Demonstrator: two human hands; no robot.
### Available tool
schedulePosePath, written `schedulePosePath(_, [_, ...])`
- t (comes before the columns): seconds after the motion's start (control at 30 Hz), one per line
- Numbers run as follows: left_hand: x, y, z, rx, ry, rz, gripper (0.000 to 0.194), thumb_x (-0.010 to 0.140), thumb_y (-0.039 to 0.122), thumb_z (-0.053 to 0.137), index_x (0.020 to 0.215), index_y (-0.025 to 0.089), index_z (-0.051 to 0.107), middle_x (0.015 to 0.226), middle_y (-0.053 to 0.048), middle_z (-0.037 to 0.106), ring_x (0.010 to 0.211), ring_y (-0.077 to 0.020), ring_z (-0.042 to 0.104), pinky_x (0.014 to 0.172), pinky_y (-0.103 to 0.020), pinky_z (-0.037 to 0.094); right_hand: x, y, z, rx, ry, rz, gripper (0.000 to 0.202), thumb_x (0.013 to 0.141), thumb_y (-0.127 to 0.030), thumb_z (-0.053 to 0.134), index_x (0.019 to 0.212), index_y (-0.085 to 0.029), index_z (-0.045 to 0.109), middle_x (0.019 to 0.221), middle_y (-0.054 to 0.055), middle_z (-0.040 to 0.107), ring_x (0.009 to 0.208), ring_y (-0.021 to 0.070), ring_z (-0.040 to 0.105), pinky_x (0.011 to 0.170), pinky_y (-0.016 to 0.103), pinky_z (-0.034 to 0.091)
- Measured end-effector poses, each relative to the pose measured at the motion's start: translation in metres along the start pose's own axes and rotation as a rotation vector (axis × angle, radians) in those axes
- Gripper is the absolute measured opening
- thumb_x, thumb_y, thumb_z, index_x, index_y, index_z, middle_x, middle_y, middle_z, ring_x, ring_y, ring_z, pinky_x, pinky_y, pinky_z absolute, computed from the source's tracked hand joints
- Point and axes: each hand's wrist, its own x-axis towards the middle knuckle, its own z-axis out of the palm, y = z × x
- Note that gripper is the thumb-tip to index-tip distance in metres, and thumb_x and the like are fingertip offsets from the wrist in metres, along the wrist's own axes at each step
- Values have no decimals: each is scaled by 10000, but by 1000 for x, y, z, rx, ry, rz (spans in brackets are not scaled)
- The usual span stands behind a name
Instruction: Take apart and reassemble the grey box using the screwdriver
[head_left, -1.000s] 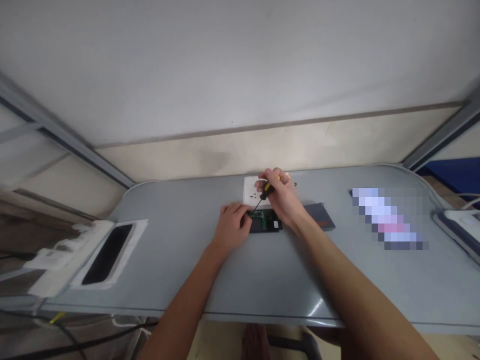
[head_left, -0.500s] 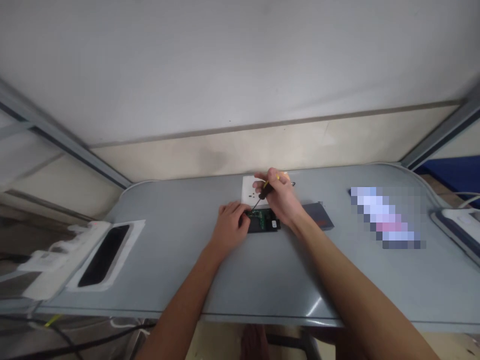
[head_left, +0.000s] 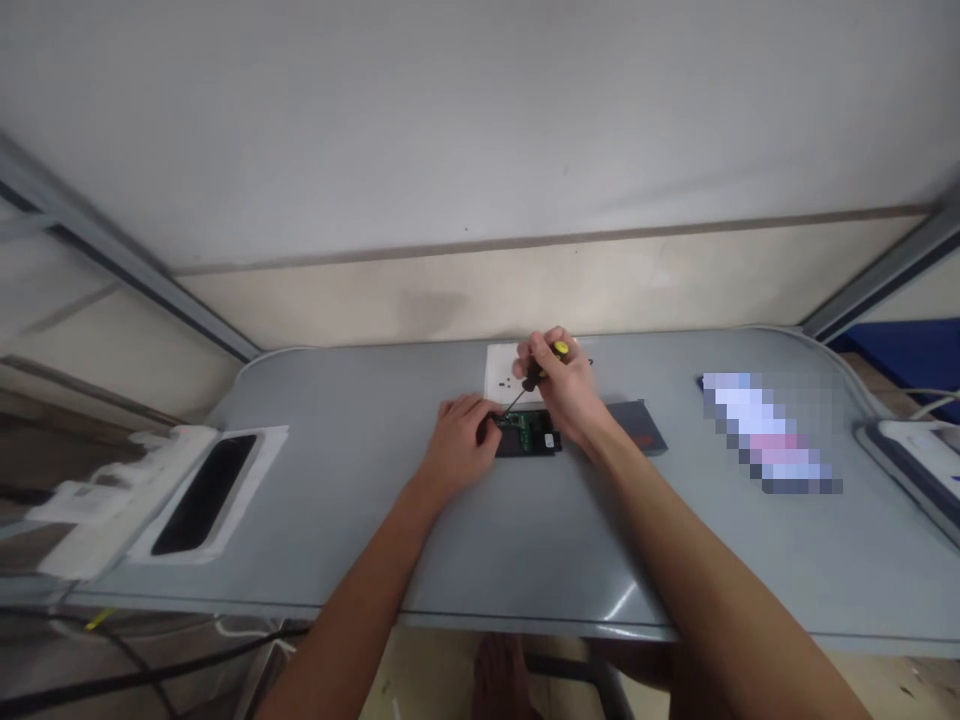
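My right hand (head_left: pixel 570 390) is wrapped around the black and yellow handle of a screwdriver (head_left: pixel 532 381). The thin shaft slants down to the left, its tip at the upper left of an opened black device with a green circuit board (head_left: pixel 526 432). My left hand (head_left: pixel 460 443) grips the left end of that device and holds it against the table; the tip is close to my left fingers. Behind lies a white sheet (head_left: pixel 498 372) with several small dark pieces on it, partly covered by my right hand. A flat dark grey panel (head_left: pixel 637 425) rests to the right, under my right wrist.
A black phone (head_left: pixel 206 495) lies on white paper at the left, beside a white power strip (head_left: pixel 124 510) with plugs. Toward the right is a blurred-out phone-like object (head_left: pixel 765 430). The grey table (head_left: pixel 360 400) backs onto a wall; cables hang at the lower left.
My right fingers have shifted on the screwdriver handle, and its yellow end now shows more. My left hand stays on the device. The view has moved slightly.
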Motion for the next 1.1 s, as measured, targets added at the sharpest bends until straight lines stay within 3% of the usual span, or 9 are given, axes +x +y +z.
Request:
schedulePosePath(0.13, [-1, -1, 0, -11, -1, 5, 227, 896, 106, 488, 1002, 224, 651, 1029, -33, 718, 1037, -226, 646, 956, -417, 404, -2, 1, 5, -104, -27, -47, 405, 861, -649, 691, 897, -271, 547, 641, -63, 425, 556, 113, 424, 551, 282, 358])
schedulePosePath(0.27, [-1, -2, 1, -11, -3, 14, 223, 895, 104, 494, 1007, 219, 649, 1034, -34, 719, 1043, -228, 644, 956, -418, 402, -2, 0, 8, -63, -99, -14, 412, 901, -655, 625, 957, -248, 654, 747, -15, 534, 667, 127, 522, 615, 288, 408])
schedulePosePath(0.37, [-1, -3, 1, -11, 0, 29, 224, 893, 99, 496, 1005, 218, 649, 1038, -32, 719, 1044, -223, 644, 948, -409, 401, -1, 2, 6, -67, -28, -25, 406, 828, -581, 764, 819, -243, 538, 734, -34, 553, 671, 118, 548, 633, 273, 428])
schedulePosePath(0.5, [-1, -3, 2, -3, 3, 32, 224, 895, 100, 495, 1005, 218, 650, 1029, -30, 717, 1039, -228, 644, 946, -412, 395, 3, 5, 0, -80, 51, -58, 464, 843, -634, 722, 817, -256, 454, 612, -86, 392, 520, 95, 429, 544, 261, 369])
schedulePosePath(0.67, [0, -3, 1, 2, 2, 33, 225, 899, 98, 495, 1007, 221, 649, 1027, -31, 715, 1027, -229, 645, 939, -407, 395, 6, 4, -4, -22, -14, -18, 428, 896, -671, 614, 962, -248, 622, 766, -20, 531, 657, 116, 550, 634, 280, 444])
schedulePosePath(0.8, [-1, -3, 1, 7, -10, 29, 228, 907, 101, 494, 1015, 225, 652, 1039, -31, 719, 1037, -228, 639, 944, -406, 394, 4, 3, -3, -27, 9, -3, 472, 792, -592, 789, 795, -240, 475, 779, -30, 559, 663, 110, 563, 648, 271, 457])
schedulePosePath(0.9, [-1, -4, 1, 5, -16, 30, 226, 909, 106, 497, 1022, 223, 655, 1042, -30, 721, 1044, -227, 638, 951, -409, 392, 2, 3, 0, -39, 27, -35, 509, 817, -599, 773, 776, -249, 405, 622, -79, 405, 529, 91, 425, 545, 253, 382])
schedulePosePath(0.97, [-1, -4, 1, 3, -14, 34, 226, 908, 110, 499, 1027, 222, 655, 1050, -29, 722, 1046, -228, 640, 954, -412, 393, 2, 2, 2, -37, 19, -51, 455, 869, -665, 674, 827, -250, 491, 606, -77, 367, 517, 96, 392, 525, 256, 365])
schedulePosePath(1.1, [-1, -3, 0, -3, -9, 32, 229, 904, 107, 491, 1032, 220, 645, 1049, -26, 724, 1035, -223, 645, 949, -410, 394, 3, -2, 1, 26, -67, 40, 451, 917, -683, 573, 954, -236, 627, 742, -11, 527, 645, 127, 531, 620, 286, 460])
